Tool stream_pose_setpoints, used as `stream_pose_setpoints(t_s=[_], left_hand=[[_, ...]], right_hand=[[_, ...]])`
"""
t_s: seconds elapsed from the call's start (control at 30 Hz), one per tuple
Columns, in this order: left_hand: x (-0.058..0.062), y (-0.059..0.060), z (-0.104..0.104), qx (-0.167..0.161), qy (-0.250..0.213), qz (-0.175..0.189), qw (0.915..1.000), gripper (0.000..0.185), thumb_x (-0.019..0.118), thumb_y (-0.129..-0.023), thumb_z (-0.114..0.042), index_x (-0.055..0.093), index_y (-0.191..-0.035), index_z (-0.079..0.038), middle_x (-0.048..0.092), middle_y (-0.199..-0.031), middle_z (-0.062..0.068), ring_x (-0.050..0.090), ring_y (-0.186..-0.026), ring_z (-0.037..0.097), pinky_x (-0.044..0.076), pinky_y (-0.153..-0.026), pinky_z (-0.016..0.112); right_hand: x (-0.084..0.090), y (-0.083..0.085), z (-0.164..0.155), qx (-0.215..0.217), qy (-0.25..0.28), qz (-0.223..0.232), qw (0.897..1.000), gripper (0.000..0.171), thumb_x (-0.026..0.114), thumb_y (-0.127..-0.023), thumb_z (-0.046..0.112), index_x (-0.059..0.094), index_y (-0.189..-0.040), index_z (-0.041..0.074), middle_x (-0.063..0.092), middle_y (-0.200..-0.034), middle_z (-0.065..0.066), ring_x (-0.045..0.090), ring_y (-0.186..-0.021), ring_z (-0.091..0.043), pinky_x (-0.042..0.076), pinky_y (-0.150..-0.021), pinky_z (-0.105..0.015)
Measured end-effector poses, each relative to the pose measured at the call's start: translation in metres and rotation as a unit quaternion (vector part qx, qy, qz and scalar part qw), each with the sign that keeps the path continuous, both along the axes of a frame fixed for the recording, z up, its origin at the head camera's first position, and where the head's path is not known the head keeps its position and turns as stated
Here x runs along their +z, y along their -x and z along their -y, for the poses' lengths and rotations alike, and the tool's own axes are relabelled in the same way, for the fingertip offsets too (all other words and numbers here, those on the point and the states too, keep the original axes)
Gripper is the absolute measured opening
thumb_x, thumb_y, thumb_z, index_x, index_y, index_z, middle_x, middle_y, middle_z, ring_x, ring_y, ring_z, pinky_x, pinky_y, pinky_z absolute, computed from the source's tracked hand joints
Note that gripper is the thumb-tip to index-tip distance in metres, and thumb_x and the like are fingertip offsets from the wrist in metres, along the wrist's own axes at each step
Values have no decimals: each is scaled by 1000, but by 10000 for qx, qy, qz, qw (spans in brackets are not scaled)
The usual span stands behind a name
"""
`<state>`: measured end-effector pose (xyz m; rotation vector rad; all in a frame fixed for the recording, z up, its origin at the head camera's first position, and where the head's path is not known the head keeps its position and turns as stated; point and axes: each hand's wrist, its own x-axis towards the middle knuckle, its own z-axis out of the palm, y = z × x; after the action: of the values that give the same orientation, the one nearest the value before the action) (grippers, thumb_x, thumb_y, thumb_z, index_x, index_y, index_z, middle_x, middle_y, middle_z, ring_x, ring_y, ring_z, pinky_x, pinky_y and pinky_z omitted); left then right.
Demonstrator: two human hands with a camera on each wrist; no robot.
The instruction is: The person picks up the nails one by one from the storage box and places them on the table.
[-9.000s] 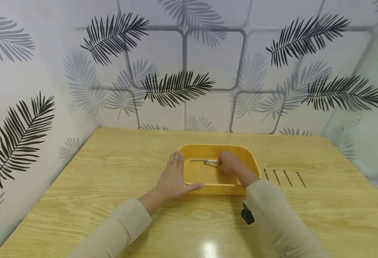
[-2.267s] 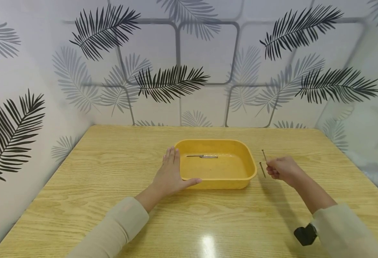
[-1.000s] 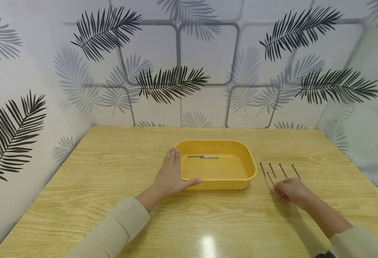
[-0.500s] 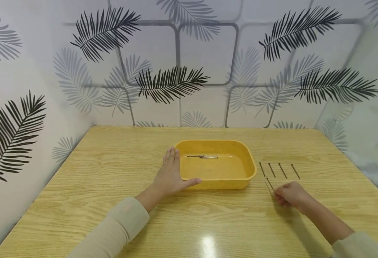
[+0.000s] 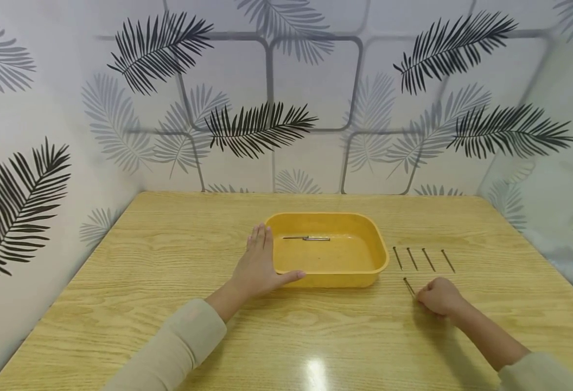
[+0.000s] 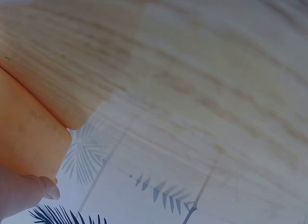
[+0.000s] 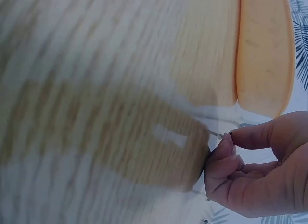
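A yellow plastic tray (image 5: pixel 335 279) stands on the wooden table. My left hand (image 5: pixel 254 271) rests against its left side, fingers straight along the wall and thumb over the front rim. A few nails (image 5: pixel 317 239) lie inside near the back. To the right of the tray, my right hand (image 5: pixel 441 297) pinches a nail (image 5: pixel 408 285) by its lower end, head pointing away, low over the table. In the right wrist view the thumb and fingertips meet on that thin nail (image 7: pixel 214 134); its lower part is hidden by the fingers.
Several nails, the rightmost nail (image 5: pixel 448 260) among them, lie in a spaced row right of the tray, just beyond my right hand. The wooden table (image 5: pixel 193 228) meets a leaf-patterned wall (image 5: pixel 247 174) at the back.
Since 2.3 seconds ago, the right hand has carried a nail from behind the row towards me, bringing it low in front of the row. The left hand stays on the tray.
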<state>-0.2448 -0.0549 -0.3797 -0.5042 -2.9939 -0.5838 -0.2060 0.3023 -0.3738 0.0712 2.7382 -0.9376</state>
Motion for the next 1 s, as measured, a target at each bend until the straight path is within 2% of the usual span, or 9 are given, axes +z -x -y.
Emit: stream_pose_setpoints(t_s=[0.13,0.27,0.47,0.63,1.0], left_hand=[[2,-1,0,27,3,61,10000,115,54,-78,-69,2,-146,7,-3,-154,24,-4,-144,36,7,-117,46],[4,-1,0,65,32,115,9999,115,54,-77,-69,1,-146,6,-2,-154,24,-3,-144,36,7,-117,46],[4,0,0,61,65,100,9999,115,53,-78,-70,1,-146,6,-3,-154,24,-2,-144,36,7,-117,46],[4,0,0,51,-17,93,9999,115,54,-77,-70,2,-146,6,-2,-154,24,-2,-144,36,8,-117,46],[4,-1,0,71,11,112,9999,116,54,-77,-70,1,-146,6,-4,-154,23,-4,-144,35,7,-117,46]], right_hand=[[0,-1,3,230,-326,-240,9989,44,49,-86,7,37,-45,16,33,-41,10,30,-40,-5,31,-43,-19],[-1,-3,7,423,-692,-569,9951,43,48,-83,4,33,-44,17,26,-41,11,25,-41,-5,27,-45,-19],[1,-7,15,482,-1069,-899,9890,41,45,-77,0,29,-44,18,21,-43,11,20,-42,-4,23,-45,-18],[2,-9,17,490,-1169,-976,9871,43,46,-78,-2,29,-43,18,20,-42,12,18,-42,-3,20,-44,-16],[3,-8,15,500,-1168,-973,9871,43,49,-79,1,32,-43,17,21,-43,11,20,-43,-5,22,-44,-19]])
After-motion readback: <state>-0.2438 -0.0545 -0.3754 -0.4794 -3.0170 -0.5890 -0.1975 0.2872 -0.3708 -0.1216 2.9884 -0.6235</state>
